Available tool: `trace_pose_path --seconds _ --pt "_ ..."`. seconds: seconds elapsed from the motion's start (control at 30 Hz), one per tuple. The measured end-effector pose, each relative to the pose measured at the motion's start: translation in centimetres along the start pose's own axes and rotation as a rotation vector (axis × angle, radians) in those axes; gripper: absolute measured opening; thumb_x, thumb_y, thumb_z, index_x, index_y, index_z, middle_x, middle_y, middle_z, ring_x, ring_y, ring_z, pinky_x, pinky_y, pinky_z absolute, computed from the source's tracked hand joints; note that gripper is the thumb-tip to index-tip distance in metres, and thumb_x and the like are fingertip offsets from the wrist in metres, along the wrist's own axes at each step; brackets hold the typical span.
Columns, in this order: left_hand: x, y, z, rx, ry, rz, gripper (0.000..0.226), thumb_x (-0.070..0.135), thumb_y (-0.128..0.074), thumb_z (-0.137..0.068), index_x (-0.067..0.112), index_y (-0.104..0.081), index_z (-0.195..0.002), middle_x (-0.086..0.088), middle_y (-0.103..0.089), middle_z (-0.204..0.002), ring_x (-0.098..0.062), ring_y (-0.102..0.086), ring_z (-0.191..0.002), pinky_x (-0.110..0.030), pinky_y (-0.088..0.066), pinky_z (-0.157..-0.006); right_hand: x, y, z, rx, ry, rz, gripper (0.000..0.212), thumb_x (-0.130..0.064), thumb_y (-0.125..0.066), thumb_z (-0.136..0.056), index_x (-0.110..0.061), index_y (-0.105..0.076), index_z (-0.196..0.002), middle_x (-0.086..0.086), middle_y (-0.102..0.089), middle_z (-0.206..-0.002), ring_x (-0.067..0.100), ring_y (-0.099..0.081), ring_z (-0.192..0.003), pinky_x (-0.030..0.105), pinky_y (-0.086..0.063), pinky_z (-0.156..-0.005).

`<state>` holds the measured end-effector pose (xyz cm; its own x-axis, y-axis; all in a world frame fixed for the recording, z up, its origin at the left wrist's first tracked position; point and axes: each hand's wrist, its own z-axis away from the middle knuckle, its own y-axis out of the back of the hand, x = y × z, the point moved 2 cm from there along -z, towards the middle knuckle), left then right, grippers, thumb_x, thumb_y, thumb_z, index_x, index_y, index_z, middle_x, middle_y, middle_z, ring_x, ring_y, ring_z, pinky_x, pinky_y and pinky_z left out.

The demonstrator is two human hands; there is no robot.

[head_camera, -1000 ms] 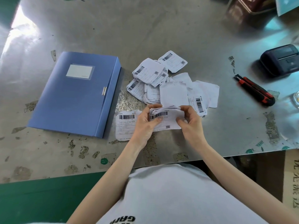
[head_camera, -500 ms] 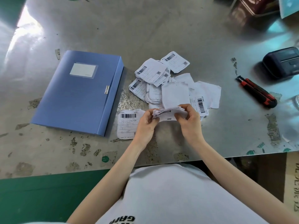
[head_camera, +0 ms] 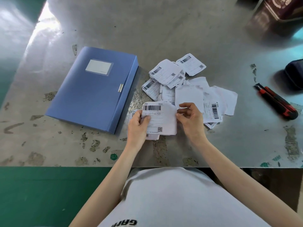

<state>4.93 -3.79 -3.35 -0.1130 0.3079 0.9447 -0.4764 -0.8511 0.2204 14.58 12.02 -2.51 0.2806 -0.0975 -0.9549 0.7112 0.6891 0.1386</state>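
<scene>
A white barcode label (head_camera: 164,119) is held flat, print side up, just above the table between both hands. My left hand (head_camera: 138,126) grips its left edge with the thumb on top. My right hand (head_camera: 190,119) pinches its right edge. Another label (head_camera: 151,136) lies on the table beneath it, mostly hidden. A loose pile of several more barcode labels (head_camera: 183,84) spreads behind and to the right of my hands, some face down.
A closed blue file box (head_camera: 93,90) lies left of the labels. A red and black utility knife (head_camera: 277,103) lies at the right, with a dark device (head_camera: 295,74) behind it. A brown box (head_camera: 275,17) stands at the far right. The table's front edge (head_camera: 65,165) runs below my hands.
The label that both hands held folded and edge-on has been opened flat and shifted left over the label lying on the table.
</scene>
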Motion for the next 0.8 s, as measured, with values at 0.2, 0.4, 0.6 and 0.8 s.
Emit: trace_pose_path --seconds 0.2,0.4,0.6,0.8 --pt "-1.1 3.3 0.3 0.129 -0.034 -0.185 0.009 0.016 -0.055 -0.095 0.014 -0.058 -0.104 0.001 -0.069 -0.104 -0.005 -0.065 -0.085 -0.011 -0.051 -0.063 0.4 -0.2 -0.5 0.013 -0.004 0.044 0.032 0.002 -0.061 -0.084 -0.027 -0.055 -0.095 0.001 -0.066 -0.084 0.018 -0.062 -0.074 0.044 -0.054 -0.075" --pt "-2.7 3.4 0.1 0.165 -0.124 -0.424 0.023 0.007 -0.06 -0.092 0.003 -0.055 -0.113 -0.009 -0.065 -0.112 -0.015 -0.061 -0.096 -0.004 -0.045 -0.07 0.4 -0.1 -1.0 0.071 0.033 0.093 0.029 0.002 -0.061 -0.084 -0.019 -0.055 -0.101 -0.008 -0.064 -0.083 -0.002 -0.059 -0.07 0.013 -0.046 -0.064" --pt "-2.9 2.7 0.1 0.165 -0.265 -0.689 0.057 0.001 -0.071 -0.079 0.005 -0.043 -0.128 -0.013 -0.043 -0.124 -0.021 -0.043 -0.11 -0.031 -0.044 -0.094 0.6 0.8 -1.1 0.124 0.044 0.127 0.029 0.0 -0.061 -0.082 -0.02 -0.055 -0.101 -0.005 -0.064 -0.085 -0.002 -0.057 -0.071 0.008 -0.044 -0.063" --pt "-1.3 1.4 0.0 0.15 -0.393 -0.749 0.042 0.0 -0.071 -0.078 0.004 -0.056 -0.117 -0.014 -0.05 -0.126 -0.03 -0.043 -0.117 -0.037 -0.042 -0.097 1.0 2.0 -1.4 0.196 0.016 0.161 0.03 0.001 -0.061 -0.079 -0.019 -0.054 -0.101 -0.005 -0.062 -0.088 0.0 -0.056 -0.071 0.013 -0.045 -0.068"
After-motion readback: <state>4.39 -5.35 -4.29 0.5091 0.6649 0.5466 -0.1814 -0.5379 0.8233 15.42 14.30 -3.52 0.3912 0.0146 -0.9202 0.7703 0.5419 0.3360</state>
